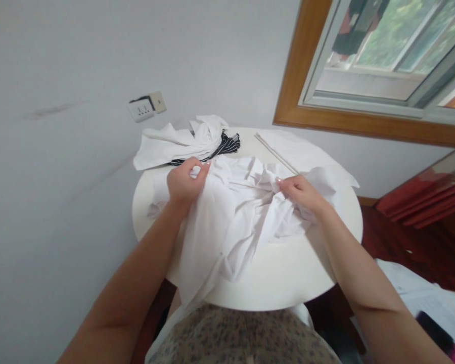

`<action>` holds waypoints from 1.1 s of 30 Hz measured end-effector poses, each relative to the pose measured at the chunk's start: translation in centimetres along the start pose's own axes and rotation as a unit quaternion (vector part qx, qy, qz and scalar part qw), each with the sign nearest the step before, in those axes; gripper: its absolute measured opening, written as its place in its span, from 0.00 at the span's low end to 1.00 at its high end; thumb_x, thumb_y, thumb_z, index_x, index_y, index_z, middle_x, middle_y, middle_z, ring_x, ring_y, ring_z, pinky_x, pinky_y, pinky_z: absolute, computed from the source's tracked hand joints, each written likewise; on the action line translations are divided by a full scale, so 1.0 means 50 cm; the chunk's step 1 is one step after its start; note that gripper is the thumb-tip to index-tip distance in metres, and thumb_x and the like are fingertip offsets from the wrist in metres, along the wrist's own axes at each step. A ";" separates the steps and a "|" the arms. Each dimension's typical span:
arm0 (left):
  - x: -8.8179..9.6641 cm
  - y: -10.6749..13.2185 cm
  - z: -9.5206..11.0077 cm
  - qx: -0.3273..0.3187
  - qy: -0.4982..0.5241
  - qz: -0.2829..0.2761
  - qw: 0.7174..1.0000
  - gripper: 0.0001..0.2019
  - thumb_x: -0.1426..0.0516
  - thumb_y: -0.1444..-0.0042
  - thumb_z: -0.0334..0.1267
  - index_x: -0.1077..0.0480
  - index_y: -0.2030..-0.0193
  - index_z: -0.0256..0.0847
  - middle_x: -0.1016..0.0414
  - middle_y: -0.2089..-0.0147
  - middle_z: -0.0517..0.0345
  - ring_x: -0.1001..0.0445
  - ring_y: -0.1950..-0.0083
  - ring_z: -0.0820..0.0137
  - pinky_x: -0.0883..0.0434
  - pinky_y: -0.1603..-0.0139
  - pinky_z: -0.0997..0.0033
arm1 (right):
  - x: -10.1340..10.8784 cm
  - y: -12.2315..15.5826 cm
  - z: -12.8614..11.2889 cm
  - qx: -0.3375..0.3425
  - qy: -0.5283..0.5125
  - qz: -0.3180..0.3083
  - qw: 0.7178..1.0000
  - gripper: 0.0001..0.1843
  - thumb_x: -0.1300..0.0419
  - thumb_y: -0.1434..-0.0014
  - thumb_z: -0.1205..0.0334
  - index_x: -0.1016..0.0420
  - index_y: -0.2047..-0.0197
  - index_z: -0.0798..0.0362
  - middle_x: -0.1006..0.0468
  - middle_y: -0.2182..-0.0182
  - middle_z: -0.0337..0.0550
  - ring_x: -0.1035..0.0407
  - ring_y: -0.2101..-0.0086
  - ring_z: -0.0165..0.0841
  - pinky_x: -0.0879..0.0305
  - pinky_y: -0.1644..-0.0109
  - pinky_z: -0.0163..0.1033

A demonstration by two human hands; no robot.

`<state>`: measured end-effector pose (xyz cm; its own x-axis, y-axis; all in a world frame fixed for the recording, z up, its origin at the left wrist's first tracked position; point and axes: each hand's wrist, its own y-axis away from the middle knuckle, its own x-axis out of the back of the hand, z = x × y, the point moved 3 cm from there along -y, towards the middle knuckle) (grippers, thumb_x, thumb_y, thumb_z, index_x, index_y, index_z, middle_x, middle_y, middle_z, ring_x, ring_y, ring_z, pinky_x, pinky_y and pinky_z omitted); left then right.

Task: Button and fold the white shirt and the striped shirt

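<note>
A crumpled white garment (246, 212) lies spread over the round white table (288, 273), one part hanging over the front edge toward me. My left hand (187, 179) is closed, pinching the cloth at its upper left. With thumb and fingers together, my right hand (298, 191) grips a gathered fold at the upper right. The fabric between the two hands is wrinkled; its exact kind of garment does not show. Behind my left hand sits a heap of white cloth (174, 144), with a black-and-white striped piece (229, 145) partly under it.
A flat folded white cloth (299, 149) rests at the table's back right. The wall holds a socket (141, 109) beside the table, and a wood-framed window (303, 55) is at right. On the lower right lie more white fabric (420, 293) and a dark object (435, 331).
</note>
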<state>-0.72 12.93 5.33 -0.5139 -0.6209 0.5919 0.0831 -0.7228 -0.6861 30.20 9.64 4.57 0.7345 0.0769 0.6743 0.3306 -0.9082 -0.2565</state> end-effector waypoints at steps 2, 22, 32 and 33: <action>0.009 -0.009 -0.005 -0.019 -0.004 -0.003 1.000 0.18 0.48 0.41 0.50 0.29 0.72 0.41 0.26 0.71 0.57 0.29 0.64 0.69 0.35 0.63 0.73 | -0.004 0.000 0.007 -0.019 0.044 -0.044 0.998 0.29 0.51 0.39 0.41 0.30 0.82 0.53 0.41 0.87 0.34 0.47 0.83 0.27 0.53 0.77 0.36; -0.063 0.004 0.016 0.026 -0.178 -0.318 0.931 0.37 0.69 0.36 0.57 0.22 0.60 0.43 0.20 0.58 0.50 0.24 0.53 0.61 0.32 0.55 0.66 | -0.025 -0.038 0.034 -0.059 0.158 0.022 0.986 0.21 0.51 0.36 0.48 0.22 0.55 0.51 0.20 0.63 0.43 0.28 0.69 0.31 0.36 0.62 0.35; -0.145 -0.035 0.016 0.016 -0.236 -0.406 0.883 0.40 0.56 0.46 0.68 0.35 0.43 0.32 0.27 0.48 0.35 0.27 0.48 0.52 0.31 0.53 0.60 | -0.068 -0.062 0.077 -0.184 0.295 -0.062 0.936 0.43 0.41 0.48 0.37 0.41 0.36 0.54 0.33 0.43 0.58 0.32 0.49 0.46 0.36 0.50 0.44; -0.155 -0.037 0.017 0.012 -0.240 -0.418 0.876 0.40 0.56 0.46 0.68 0.34 0.45 0.32 0.26 0.48 0.35 0.27 0.48 0.51 0.31 0.52 0.59 | -0.070 -0.067 0.073 -0.185 0.290 -0.075 0.936 0.41 0.41 0.48 0.37 0.38 0.38 0.53 0.30 0.45 0.56 0.32 0.49 0.46 0.36 0.50 0.44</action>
<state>3.84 18.84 2.35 0.0137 0.0769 0.9969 -0.1314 -0.9883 0.0780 28.69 13.91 0.52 0.2150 0.0761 0.9736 0.0979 -0.9936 0.0560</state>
